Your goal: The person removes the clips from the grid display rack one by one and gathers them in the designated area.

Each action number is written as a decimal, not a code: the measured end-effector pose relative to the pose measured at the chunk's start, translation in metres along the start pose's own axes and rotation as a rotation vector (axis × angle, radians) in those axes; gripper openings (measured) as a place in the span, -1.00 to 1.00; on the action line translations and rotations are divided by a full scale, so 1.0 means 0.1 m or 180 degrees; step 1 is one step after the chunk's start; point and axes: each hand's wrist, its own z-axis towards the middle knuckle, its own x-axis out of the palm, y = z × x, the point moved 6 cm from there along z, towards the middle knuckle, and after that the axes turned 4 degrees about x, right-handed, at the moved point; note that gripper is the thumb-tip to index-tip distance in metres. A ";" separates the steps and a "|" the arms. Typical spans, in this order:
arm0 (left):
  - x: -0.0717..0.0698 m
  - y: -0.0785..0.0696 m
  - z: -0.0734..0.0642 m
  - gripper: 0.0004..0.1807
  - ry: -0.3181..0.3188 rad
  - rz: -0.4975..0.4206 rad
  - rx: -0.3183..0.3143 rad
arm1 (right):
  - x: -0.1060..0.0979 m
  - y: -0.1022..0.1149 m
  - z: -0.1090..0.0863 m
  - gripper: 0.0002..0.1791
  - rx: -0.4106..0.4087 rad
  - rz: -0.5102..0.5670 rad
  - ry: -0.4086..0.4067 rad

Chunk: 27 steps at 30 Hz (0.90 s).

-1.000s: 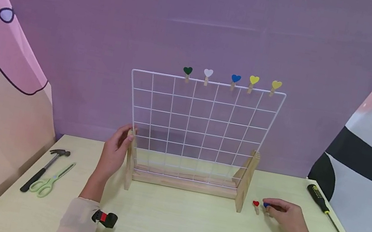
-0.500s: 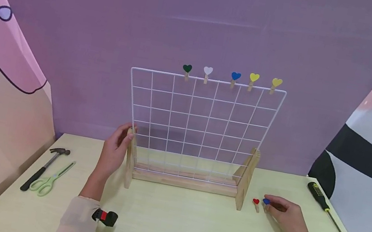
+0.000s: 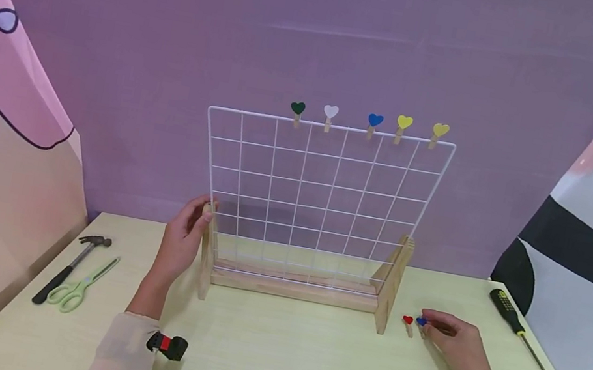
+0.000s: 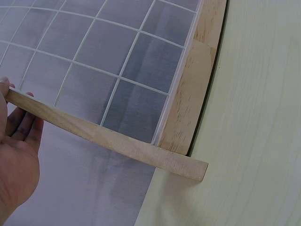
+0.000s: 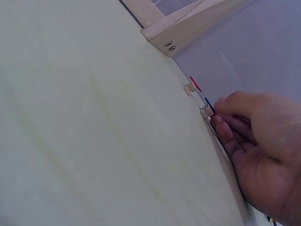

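Note:
My left hand grips the left wooden upright of a stand; in the left wrist view, fingers show behind the upright. The stand holds a white wire grid panel. Low over the table at the right, my right hand pinches a small clothespin with a blue heart at its edge. Beside it lies a clothespin with a red heart, apart from the fingers. Along the grid's top wire sit clothespins with green, white, blue and yellow hearts.
On the left of the table lie a hammer and green scissors. A screwdriver lies near the right edge. A purple backdrop hangs behind the stand.
The blue-heart clothespin has shifted slightly left, closer to the red one, and more of its heart shows beside the right fingers. The left hand keeps its hold on the stand.

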 end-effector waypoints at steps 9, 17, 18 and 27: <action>0.00 0.01 0.01 -0.58 0.0018 -0.0013 0.0035 | -0.08 -0.01 -0.04 -0.52 0.0250 0.0087 -0.0014; 0.01 0.01 0.01 -0.58 0.0018 -0.0022 0.0032 | -0.26 0.18 -0.04 -0.48 0.0042 0.0615 -0.0116; 0.01 0.01 0.01 -0.58 0.0017 -0.0037 0.0028 | -0.29 0.24 -0.05 -0.48 -0.0012 0.0644 -0.0122; 0.00 0.00 0.00 -0.58 0.0003 -0.0002 -0.0044 | -0.59 0.96 -0.08 -0.51 -0.0444 0.0495 -0.0253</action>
